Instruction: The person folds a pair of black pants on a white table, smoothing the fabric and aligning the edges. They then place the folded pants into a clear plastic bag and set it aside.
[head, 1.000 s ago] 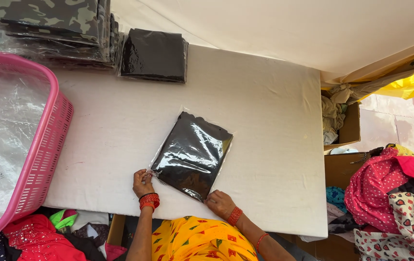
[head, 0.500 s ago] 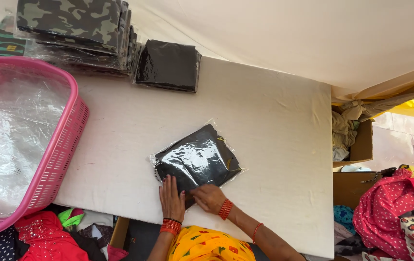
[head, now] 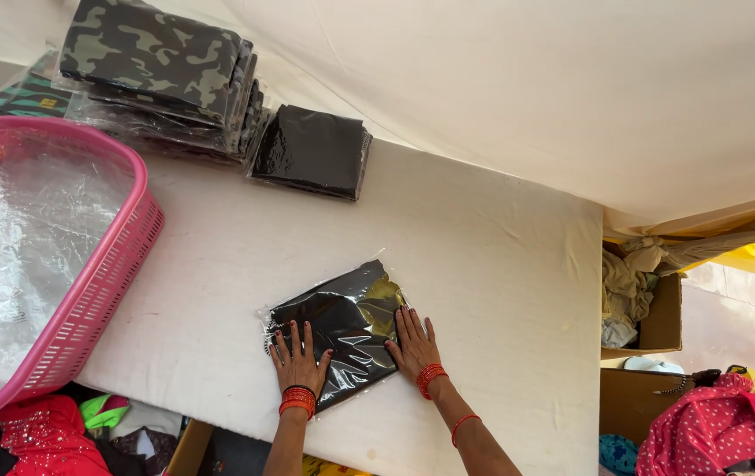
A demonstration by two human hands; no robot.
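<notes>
A black folded garment in a clear plastic bag point(head: 342, 322) lies flat near the front edge of the white table point(head: 483, 264). My left hand point(head: 298, 357) presses flat on the packet's near left corner, fingers spread. My right hand point(head: 414, 344) lies flat on its right side, fingers spread too. Both wrists wear red bangles. Neither hand grips anything.
A pink plastic basket point(head: 104, 282) lined with clear plastic bags sits at the left. At the back left stand a stack of camouflage packets point(head: 161, 75) and a smaller stack of black packets point(head: 314, 152). Cardboard boxes point(head: 659, 317) and heaped clothes point(head: 721, 423) are on the right.
The bagged packet has turned and slid slightly; my hands moved from its near corners onto its top, then spread apart, flattening it. The camera view shifted closer.
</notes>
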